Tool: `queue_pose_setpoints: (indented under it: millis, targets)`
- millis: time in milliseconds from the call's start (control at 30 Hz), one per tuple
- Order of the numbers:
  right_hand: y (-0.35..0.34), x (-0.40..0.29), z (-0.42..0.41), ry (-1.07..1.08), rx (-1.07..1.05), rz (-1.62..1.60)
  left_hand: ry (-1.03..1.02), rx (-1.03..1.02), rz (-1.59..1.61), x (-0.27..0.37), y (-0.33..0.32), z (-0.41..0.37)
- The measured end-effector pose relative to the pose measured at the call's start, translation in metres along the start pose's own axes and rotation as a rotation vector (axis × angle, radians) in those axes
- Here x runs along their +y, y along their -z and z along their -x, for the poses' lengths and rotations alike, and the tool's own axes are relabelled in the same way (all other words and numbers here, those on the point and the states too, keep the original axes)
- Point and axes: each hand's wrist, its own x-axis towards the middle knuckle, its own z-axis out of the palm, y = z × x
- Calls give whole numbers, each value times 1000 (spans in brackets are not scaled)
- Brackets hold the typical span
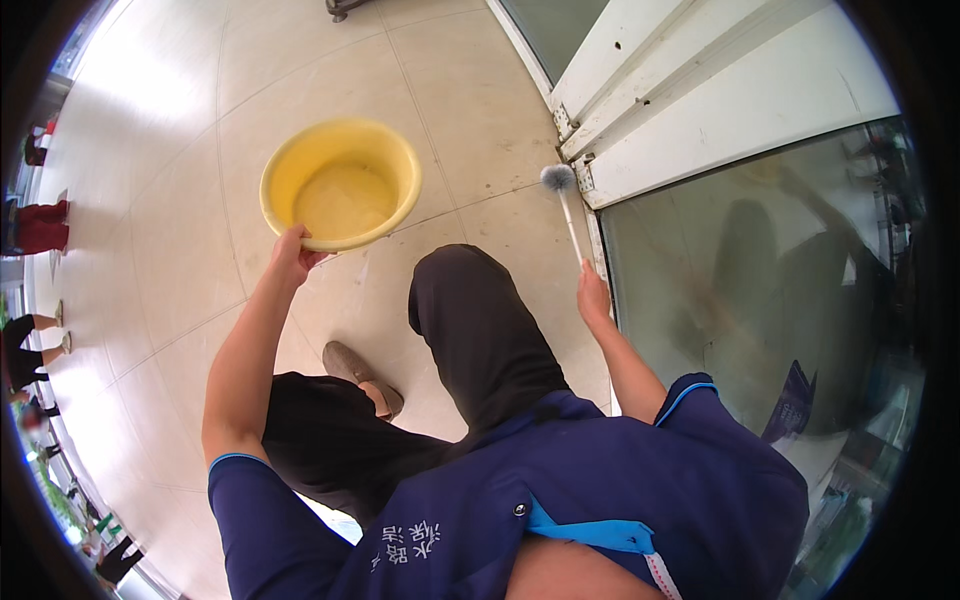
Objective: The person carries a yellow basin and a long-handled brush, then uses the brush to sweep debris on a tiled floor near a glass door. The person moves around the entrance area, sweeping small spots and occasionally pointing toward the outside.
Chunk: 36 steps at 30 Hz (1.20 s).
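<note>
My left hand (295,259) grips the near rim of a yellow plastic basin (341,187), its thumb over the edge. Shallow liquid seems to lie in the bottom. On the right, my right hand (594,294) is closed around the white handle of a round brush (571,225). The brush's grey bristle head touches or sits very close to the lower hinge corner of a white-framed glass door (675,150). Both of my knees, in black trousers (480,330), are bent between my arms.
Beige floor tiles (172,247) spread ahead and left, with dirt specks near the door frame. A glass panel (675,285) with reflections stands close on my right. Several people's legs (37,225) show along the far left rim. A dark metal foot (337,11) stands at the top.
</note>
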Motion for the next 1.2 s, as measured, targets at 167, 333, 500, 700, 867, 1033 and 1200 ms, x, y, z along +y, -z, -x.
queue_pose_setpoints:
  millis: [167,333,500,700,867,1033,1200]
  targets:
    - [1,-7,44,130,-118,66,-4,8,14,0,4,3]
    - [1,-30,-45,188,96,-57,-30,21,34,2,6,-7]
    - [-44,-10,48,437,-178,125,-44,95,40,1,17,0]
    - [-34,-68,-16,517,-145,165,-58,77,-41,7,65,-7]
    - [-41,-70,3,731,-237,117,-37,119,-31,-13,98,-1]
    - [16,-137,-13,810,-171,-170,-63,170,-82,-31,126,-1]
    - [28,-239,2,1027,-291,32,-45,203,-106,-53,132,-2]
